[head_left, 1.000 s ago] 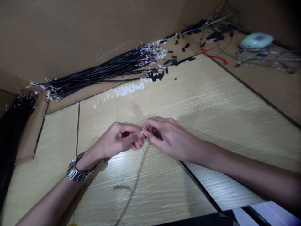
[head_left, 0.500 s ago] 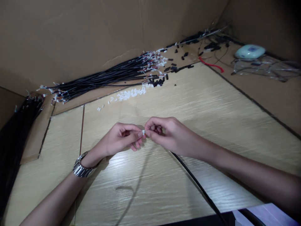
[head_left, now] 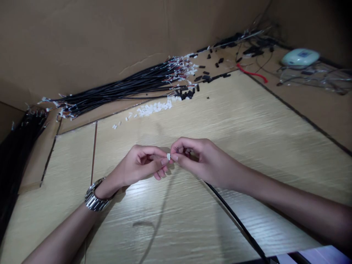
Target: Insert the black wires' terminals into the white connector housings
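two hands meet above the middle of the worktop point(head_left: 247, 121), fingertips almost touching. the left hand point(head_left: 140, 167) pinches a small white connector point(head_left: 168, 156) between thumb and forefinger, its other fingers curled under. the right hand point(head_left: 202, 161) is closed too, its thumb and forefinger pressed up against the same connector from the other side. a black cable point(head_left: 236, 220) runs out from under the right hand, down toward the near edge of the worktop; how its end sits in the connector is hidden by the fingers. a metal wristwatch point(head_left: 95, 200) sits on the left wrist.

farther back, a loose scatter of white connectors point(head_left: 152, 108) lies on the wood, with a cluster of small black pieces point(head_left: 188, 93) just beside it. behind those, a long bundle of black cables point(head_left: 118, 88) lies along the cardboard wall point(head_left: 110, 36). another dark bundle point(head_left: 16, 146) lies at the far left. at the far right corner are a red wire point(head_left: 251, 73) and a pale rounded device point(head_left: 299, 58).
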The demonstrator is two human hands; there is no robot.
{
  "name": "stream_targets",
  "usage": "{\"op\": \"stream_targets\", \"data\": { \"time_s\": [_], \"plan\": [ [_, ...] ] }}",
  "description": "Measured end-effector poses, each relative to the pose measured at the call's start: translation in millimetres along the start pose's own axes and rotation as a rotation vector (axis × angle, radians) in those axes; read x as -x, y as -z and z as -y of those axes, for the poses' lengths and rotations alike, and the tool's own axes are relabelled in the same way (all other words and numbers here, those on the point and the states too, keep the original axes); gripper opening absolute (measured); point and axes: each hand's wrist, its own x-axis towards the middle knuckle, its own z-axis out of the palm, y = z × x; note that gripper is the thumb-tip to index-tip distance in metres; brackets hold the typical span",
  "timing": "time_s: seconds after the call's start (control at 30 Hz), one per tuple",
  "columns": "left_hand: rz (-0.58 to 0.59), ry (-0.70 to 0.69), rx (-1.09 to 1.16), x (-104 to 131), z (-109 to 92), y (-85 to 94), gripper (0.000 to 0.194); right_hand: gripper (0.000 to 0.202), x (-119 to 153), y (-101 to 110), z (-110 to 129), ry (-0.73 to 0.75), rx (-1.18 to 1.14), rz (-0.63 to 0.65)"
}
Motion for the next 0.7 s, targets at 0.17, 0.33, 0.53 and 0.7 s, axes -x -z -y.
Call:
{"op": "stream_targets", "data": {
  "time_s": [0.17,0.33,0.53,0.7],
  "plan": [
    [0.013,-0.011,-0.002,-0.9,-0.1,-0.2,0.010,0.010,0.7,-1.4,-0.1,0.047,0.052,-0.018],
    [0.014,-0.011,-0.012,-1.6,-2.3,-1.4,0.013,0.009,2.5,-1.7,0.5,0.149,0.136,-0.060],
    [0.012,-0.012,-0.045,1.0,-2.7,-1.7,0.015,0.008,3.5,-2.8,3.3,0.223,0.238,-0.116],
    [0.026,0.006,-0.076,1.1,-4.0,-2.3,0.017,0.010,4.2,-6.2,3.7,0.253,0.233,-0.129]
  ]
}}
